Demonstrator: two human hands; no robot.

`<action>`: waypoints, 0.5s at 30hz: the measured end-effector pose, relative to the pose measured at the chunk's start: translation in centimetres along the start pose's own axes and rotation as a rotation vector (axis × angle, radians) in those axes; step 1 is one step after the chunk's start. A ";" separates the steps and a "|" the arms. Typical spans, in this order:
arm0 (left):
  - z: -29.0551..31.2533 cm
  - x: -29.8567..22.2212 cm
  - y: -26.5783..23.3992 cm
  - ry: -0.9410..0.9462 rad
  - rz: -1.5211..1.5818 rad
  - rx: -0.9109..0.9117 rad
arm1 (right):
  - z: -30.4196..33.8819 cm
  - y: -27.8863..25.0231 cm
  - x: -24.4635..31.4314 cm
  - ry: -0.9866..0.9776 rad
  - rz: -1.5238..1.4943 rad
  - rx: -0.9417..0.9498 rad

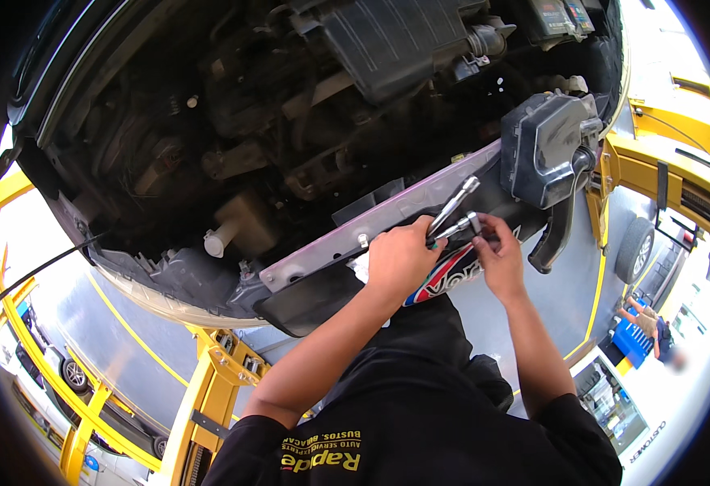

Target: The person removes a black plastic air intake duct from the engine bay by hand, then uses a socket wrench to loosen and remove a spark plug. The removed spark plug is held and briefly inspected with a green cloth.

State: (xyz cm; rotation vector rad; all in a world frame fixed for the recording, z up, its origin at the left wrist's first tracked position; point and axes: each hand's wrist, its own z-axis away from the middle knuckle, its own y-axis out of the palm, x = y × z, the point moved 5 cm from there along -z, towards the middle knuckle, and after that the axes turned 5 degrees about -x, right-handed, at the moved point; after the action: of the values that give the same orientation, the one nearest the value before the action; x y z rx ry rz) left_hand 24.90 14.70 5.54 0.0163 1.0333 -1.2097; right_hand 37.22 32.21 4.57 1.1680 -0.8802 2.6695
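My left hand (402, 257) is closed around the handles of two chrome tools above the front edge of the engine bay. One bar-shaped chrome tool (454, 206) slants up and away from the fist. Below it, a chrome socket wrench (457, 228) points to the right and carries a socket (474, 221) at its end. The fingers of my right hand (501, 257) pinch at this socket end. Just beyond both hands runs a pale pinkish metal crossmember (420, 194) with a bolt (363, 240) on it. A colourful printed cover (444, 279) lies beneath my hands.
A black plastic box (543, 150) with a bent duct stands right of my hands. Farther in are a black air filter housing (391, 40), a battery (561, 18) and a white-capped reservoir (238, 227). Yellow lift posts (201, 397) flank the car. Another person (654, 328) is far right.
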 end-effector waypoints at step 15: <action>3.7 2.4 -3.3 0.085 0.176 -0.057 | 0.5 -2.4 -3.0 0.149 -0.281 -0.106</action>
State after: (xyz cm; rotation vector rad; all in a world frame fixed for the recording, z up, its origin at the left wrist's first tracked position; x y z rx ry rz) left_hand 24.69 9.61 7.74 0.1128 1.1168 -1.0262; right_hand 40.37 34.37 3.86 0.9736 -0.7602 2.4160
